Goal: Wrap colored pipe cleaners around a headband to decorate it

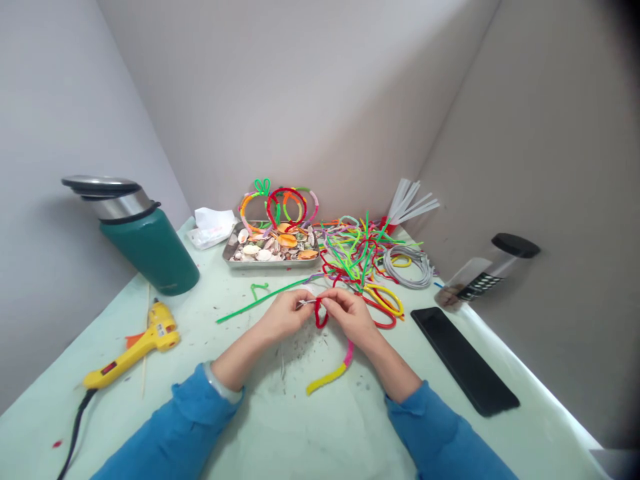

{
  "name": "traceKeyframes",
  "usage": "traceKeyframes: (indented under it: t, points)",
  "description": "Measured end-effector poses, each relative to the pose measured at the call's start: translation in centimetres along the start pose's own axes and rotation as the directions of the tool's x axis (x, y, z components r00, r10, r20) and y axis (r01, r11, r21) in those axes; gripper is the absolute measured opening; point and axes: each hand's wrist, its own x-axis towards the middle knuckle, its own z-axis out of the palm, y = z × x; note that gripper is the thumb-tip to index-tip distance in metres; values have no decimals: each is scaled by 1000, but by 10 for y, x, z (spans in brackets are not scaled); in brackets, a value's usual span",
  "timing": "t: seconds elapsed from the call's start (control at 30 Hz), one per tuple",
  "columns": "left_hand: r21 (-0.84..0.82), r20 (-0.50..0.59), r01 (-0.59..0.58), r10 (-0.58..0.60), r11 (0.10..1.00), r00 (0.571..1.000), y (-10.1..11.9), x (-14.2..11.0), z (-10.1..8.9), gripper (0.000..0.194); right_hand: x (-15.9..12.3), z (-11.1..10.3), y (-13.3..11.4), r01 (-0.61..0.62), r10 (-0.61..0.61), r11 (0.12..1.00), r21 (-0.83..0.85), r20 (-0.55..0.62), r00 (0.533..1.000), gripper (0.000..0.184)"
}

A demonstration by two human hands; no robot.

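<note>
Both my hands meet over the middle of the table. My left hand (284, 315) pinches the grey end of a pipe cleaner (320, 316). My right hand (350, 313) pinches the same piece, which bends into a small red loop between my fingers. From under my right hand a pink and yellow length (330, 377) of pipe cleaner trails down onto the table. A long green pipe cleaner (260, 301) lies just left of my left hand. A tangled heap of coloured pipe cleaners (357, 257) sits right behind my hands.
A metal tray (231, 248) of shells carries hooped pipe cleaners behind it. A green flask (147, 240) stands at the left, a yellow glue gun (135, 350) with its cord below it. A black flat slab (463, 360) and a black-capped clear jar (487, 273) lie right. Walls enclose the table.
</note>
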Motion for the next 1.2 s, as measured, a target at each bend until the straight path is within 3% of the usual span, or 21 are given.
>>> traceKeyframes:
  t: [0.13, 0.27, 0.4, 0.9, 1.03, 1.2]
  points:
    - [315, -166, -110, 169, 943, 971, 1, -2, 2, 11, 1, 1, 0, -9, 9, 1000, -6, -18, 1000, 16]
    - [454, -148, -202, 297, 868, 943, 0, -6, 3, 10, 1, 3, 0, -19, 19, 1000, 15, -5, 1000, 15]
    - [498, -138, -231, 340, 836, 930, -1, -8, 4, 12, 1, 3, 1, -34, 34, 999, 22, -7, 999, 16]
    - [468, -134, -209, 303, 859, 944, 4, -8, 4, 15, 2, 1, 3, -3, 3, 1000, 3, 1, 1000, 15]
    - [353, -154, -188, 255, 916, 954, 4, -7, 3, 15, 2, 2, 4, 6, -6, 1000, 8, -5, 1000, 14]
    - [80, -167, -33, 46, 996, 985, -6, 2, 4, 18, 0, 4, 5, -4, 4, 1000, 7, 11, 1000, 16]
